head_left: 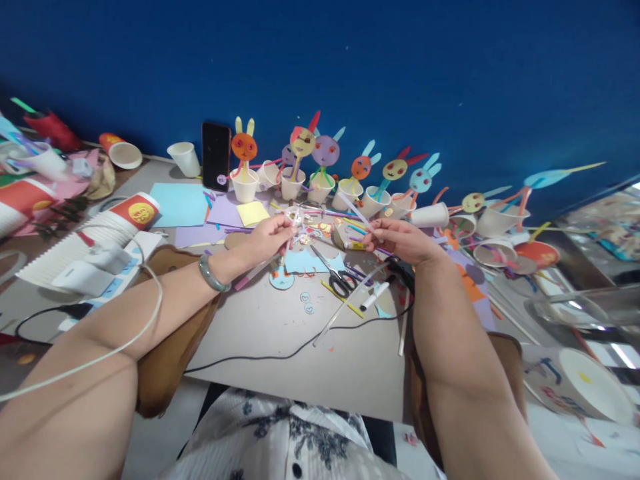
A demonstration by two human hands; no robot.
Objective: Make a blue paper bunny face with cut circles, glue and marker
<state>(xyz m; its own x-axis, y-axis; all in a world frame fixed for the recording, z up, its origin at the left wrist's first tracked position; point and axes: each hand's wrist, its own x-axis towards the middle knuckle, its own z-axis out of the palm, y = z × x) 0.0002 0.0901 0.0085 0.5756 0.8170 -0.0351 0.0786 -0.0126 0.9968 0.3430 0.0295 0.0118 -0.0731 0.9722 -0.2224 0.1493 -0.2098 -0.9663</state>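
Observation:
My left hand [273,238] is closed in a pinch above the cluttered middle of the table. Something small and pale shows at its fingertips, too unclear to name. My right hand [404,240] pinches a pale, translucent strip [354,208] that slants up and to the left. Below and between the hands lie scissors [334,272] with black handles, a cut light-blue paper [305,261] and a round light-blue paper face [281,279]. Closer to me are two small paper circles with hearts [307,303]. A white marker [375,296] and a long translucent stick [340,312] lie beneath my right hand.
Paper cups [245,185] with rabbit-faced paper figures [326,152] line the blue wall. A phone [216,157] leans there. Stacked cups [85,240] and a power strip [117,283] with chargers lie left. A black cord [270,358] crosses the table; a paper bucket [575,383] stands right.

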